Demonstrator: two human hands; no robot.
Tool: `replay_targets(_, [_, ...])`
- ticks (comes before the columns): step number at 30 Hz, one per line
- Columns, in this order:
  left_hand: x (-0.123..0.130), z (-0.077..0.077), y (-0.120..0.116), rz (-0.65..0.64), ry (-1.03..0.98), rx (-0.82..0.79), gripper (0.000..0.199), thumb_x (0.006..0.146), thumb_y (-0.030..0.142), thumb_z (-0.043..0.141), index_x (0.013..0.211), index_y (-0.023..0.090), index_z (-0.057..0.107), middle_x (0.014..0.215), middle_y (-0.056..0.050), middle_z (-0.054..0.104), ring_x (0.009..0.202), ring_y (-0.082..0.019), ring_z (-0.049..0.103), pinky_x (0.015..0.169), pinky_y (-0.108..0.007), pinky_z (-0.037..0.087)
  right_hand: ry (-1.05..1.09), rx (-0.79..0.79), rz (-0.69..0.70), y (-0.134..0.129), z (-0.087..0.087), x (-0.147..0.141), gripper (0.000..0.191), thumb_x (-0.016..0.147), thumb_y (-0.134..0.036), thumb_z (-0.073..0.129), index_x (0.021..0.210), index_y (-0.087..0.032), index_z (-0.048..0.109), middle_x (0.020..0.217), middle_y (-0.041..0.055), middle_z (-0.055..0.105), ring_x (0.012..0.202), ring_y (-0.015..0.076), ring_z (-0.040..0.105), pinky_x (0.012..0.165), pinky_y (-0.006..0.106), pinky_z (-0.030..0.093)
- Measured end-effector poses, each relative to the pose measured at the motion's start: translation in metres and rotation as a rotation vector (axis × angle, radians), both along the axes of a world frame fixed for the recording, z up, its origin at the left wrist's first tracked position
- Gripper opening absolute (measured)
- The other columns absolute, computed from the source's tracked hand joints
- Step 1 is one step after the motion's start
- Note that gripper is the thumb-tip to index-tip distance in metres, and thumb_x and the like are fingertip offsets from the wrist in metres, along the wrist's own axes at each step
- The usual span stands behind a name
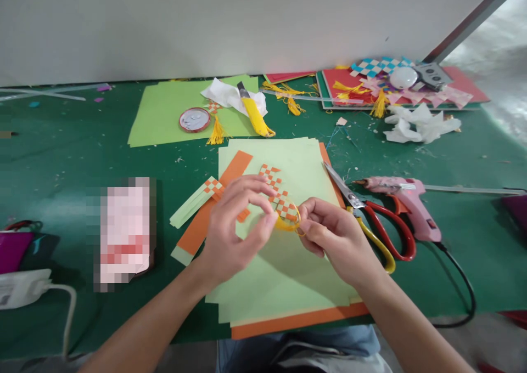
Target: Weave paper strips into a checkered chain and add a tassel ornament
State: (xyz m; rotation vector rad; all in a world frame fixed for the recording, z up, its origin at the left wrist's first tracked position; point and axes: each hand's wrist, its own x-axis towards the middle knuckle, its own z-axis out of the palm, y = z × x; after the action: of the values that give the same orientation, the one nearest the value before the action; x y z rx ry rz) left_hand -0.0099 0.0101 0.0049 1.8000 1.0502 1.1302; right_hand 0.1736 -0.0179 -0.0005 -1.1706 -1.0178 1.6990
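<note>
Between my two hands stretches a yellow tassel (287,225), held just above a stack of pale green paper (284,274). My left hand (239,225) pinches its left end between thumb and fingers. At the other end, my right hand (333,236) is closed on the tassel's thin cord loop. Right behind the tassel is a woven orange-and-green checkered paper piece (272,176), partly hidden by my left fingers. Beside my left hand lie orange paper strips (197,231) and a bundle of pale green strips (191,205) with a checkered woven end.
Scissors (356,200) and a pink glue gun (405,189) with a black cord lie at the right. Behind are a yellow utility knife (254,112), a round lid (195,119) and crumpled tissue (422,123). A white plug (24,288) sits at left.
</note>
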Motion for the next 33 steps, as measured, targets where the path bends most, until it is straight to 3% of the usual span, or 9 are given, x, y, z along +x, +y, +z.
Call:
replay_targets(3, [0.0028, 0.0018, -0.0011, -0.046, 0.147, 0.193, 0.011, 0.078, 0.011, 0.065, 0.081, 0.022, 0.064, 0.105, -0.004, 0.065, 0.119, -0.024, 0.052, 0.104, -0.043, 0.041, 0.030, -0.026, 0.014, 0.0005, 0.0009, -0.0011, 0.007, 0.084, -0.020, 0.056, 0.078, -0.018, 0.054, 0.058, -0.0077, 0.037, 0.047, 0.0050, 0.030, 0.045, 0.022, 0.021])
replay_targets(8, [0.0058, -0.0002, -0.0014, -0.082, 0.189, 0.238, 0.012, 0.080, 0.012, 0.064, 0.082, 0.023, 0.067, 0.106, -0.005, 0.068, 0.118, -0.025, 0.053, 0.100, -0.045, 0.045, 0.018, -0.039, 0.038, 0.0004, 0.0027, -0.0029, 0.011, 0.084, -0.027, 0.059, 0.078, -0.018, 0.054, 0.055, -0.0086, 0.035, 0.046, 0.0054, 0.029, 0.044, 0.022, 0.021])
replay_targets(23, [0.0038, -0.0003, -0.0007, -0.102, 0.109, 0.076, 0.018, 0.077, 0.004, 0.061, 0.078, 0.022, 0.064, 0.110, -0.004, 0.065, 0.120, -0.022, 0.052, 0.104, -0.044, 0.043, -0.040, -0.029, 0.040, 0.0003, 0.0007, -0.0021, 0.005, 0.084, -0.018, 0.054, 0.080, -0.018, 0.055, 0.054, -0.0090, 0.035, 0.047, 0.0049, 0.029, 0.045, 0.021, 0.021])
replay_targets(29, [0.0029, -0.0030, -0.0009, -0.113, 0.072, 0.037, 0.016, 0.080, 0.006, 0.061, 0.080, 0.022, 0.064, 0.110, -0.004, 0.064, 0.119, -0.022, 0.052, 0.104, -0.044, 0.044, 0.052, -0.043, -0.007, 0.0004, -0.0009, -0.0019, 0.016, 0.091, -0.028, 0.047, 0.086, -0.018, 0.059, 0.052, -0.0087, 0.033, 0.046, 0.0060, 0.028, 0.044, 0.021, 0.023])
replay_targets(33, [0.0030, -0.0047, 0.0004, -0.114, 0.072, 0.077, 0.017, 0.079, 0.005, 0.062, 0.081, 0.022, 0.064, 0.110, -0.004, 0.064, 0.118, -0.022, 0.053, 0.103, -0.044, 0.045, -0.062, -0.004, 0.004, 0.0003, -0.0007, -0.0032, 0.019, 0.090, -0.035, 0.053, 0.091, -0.018, 0.061, 0.054, -0.0077, 0.038, 0.048, 0.0063, 0.032, 0.044, 0.021, 0.024])
